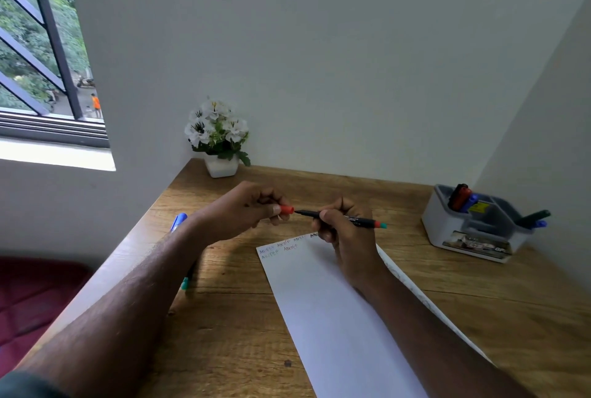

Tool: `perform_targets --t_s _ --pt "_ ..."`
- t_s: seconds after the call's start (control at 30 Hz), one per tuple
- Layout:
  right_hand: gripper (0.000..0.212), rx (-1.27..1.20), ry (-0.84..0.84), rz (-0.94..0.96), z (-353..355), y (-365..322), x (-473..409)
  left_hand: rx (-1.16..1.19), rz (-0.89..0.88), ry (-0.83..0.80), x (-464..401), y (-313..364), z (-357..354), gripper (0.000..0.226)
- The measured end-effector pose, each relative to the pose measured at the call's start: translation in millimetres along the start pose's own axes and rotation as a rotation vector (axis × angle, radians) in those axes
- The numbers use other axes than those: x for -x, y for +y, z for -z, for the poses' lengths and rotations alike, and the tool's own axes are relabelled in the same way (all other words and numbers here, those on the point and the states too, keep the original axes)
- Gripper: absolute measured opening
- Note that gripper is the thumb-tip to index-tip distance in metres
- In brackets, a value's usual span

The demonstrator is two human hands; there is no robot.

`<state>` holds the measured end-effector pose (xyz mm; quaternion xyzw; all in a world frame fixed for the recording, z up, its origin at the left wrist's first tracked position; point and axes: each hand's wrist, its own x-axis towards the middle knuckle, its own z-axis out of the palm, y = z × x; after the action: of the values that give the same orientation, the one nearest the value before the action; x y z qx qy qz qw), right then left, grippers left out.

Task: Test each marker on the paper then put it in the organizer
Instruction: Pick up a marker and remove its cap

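Over the wooden surface (224,317) and white paper (335,317), the right hand (345,237) grips a black marker (351,218) with a red-and-teal end; the left hand (249,209) pinches its red cap (287,209), just off the tip.

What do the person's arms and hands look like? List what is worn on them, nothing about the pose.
Both forearms are bare, with visible hair, and no watch, ring, bracelet or glove shows on the left hand or the right hand. The only clothing in view is a dark teal sleeve at the bottom left corner, covering the upper part of the left arm. No sleeve shows on the right arm.
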<state>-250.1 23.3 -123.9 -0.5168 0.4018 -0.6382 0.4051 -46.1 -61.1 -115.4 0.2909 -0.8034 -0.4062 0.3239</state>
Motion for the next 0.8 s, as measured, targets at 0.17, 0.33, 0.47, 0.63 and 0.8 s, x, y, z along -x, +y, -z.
perform_targets --t_s 0.17,0.33,0.47,0.63,0.8 --pt "0.025 0.015 -0.030 -0.015 -1.5 0.8 -1.0 -0.040 0.013 -0.016 -0.1 2.0 -1.3 0.019" --pt "0.011 0.072 -0.070 -0.025 -1.0 3.5 -0.9 -0.033 0.007 -0.054 -0.5 8.1 -6.7 0.018" --pt "0.015 0.105 -0.048 -0.030 -2.9 5.3 -2.7 0.069 -0.002 -0.091 0.1 7.7 -9.6 0.016" --pt "0.013 0.060 -0.043 -0.042 -3.2 7.2 -6.2 0.181 0.001 -0.078 -0.1 4.8 -5.8 0.016" --pt "0.014 0.032 -0.027 -0.033 -4.7 4.5 -5.1 0.227 -0.002 -0.064 -1.1 8.8 -13.7 0.016"
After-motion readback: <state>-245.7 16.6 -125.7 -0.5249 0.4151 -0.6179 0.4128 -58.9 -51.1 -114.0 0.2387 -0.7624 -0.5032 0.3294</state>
